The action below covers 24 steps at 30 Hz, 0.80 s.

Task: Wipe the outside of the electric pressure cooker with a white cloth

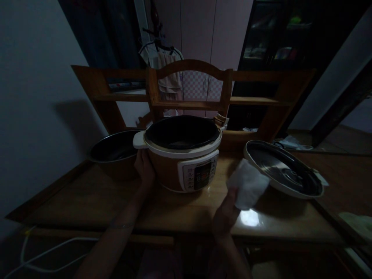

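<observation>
An orange and white electric cooker (181,155) stands open on the wooden table (180,211), with a control panel on its front. My left hand (144,166) rests against the cooker's left side, below its white handle. My right hand (225,215) is raised in front of the cooker's right side and grips a white cloth (247,184). The cooker's lid (283,168) lies upside down on the table to the right. A dark inner pot (116,149) sits to the left of the cooker, behind my left hand.
A wooden shelf unit (188,99) runs along the back of the table. A grey wall is on the left. White cable (43,254) hangs below the table's front edge at the left. Clothes hang on a rack behind the shelf.
</observation>
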Each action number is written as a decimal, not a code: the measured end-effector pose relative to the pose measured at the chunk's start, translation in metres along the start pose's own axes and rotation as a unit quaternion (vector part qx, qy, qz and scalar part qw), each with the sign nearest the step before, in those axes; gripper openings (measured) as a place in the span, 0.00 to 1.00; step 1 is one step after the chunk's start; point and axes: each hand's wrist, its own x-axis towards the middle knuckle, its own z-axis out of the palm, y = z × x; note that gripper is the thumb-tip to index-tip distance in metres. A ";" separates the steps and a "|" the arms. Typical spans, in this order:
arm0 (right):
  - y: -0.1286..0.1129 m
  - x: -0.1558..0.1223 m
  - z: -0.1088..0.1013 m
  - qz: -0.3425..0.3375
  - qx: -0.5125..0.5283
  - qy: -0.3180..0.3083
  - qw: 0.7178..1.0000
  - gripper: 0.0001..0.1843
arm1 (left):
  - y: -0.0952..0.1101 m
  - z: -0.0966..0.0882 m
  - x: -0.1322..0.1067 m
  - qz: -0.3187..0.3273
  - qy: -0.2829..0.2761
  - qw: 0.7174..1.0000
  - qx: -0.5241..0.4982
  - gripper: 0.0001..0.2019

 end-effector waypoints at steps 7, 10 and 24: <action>-0.004 -0.007 0.035 0.031 0.038 -0.115 0.992 0.37 | -0.004 0.000 0.000 -0.004 0.004 1.000 -0.004 0.22; -0.005 -0.019 0.037 0.015 0.045 -0.136 0.989 0.36 | -0.002 0.000 0.000 0.006 -0.002 1.000 -0.011 0.22; 0.009 -0.047 0.021 -0.076 -0.072 -0.284 0.953 0.27 | -0.002 0.002 0.001 0.008 0.007 1.000 -0.003 0.23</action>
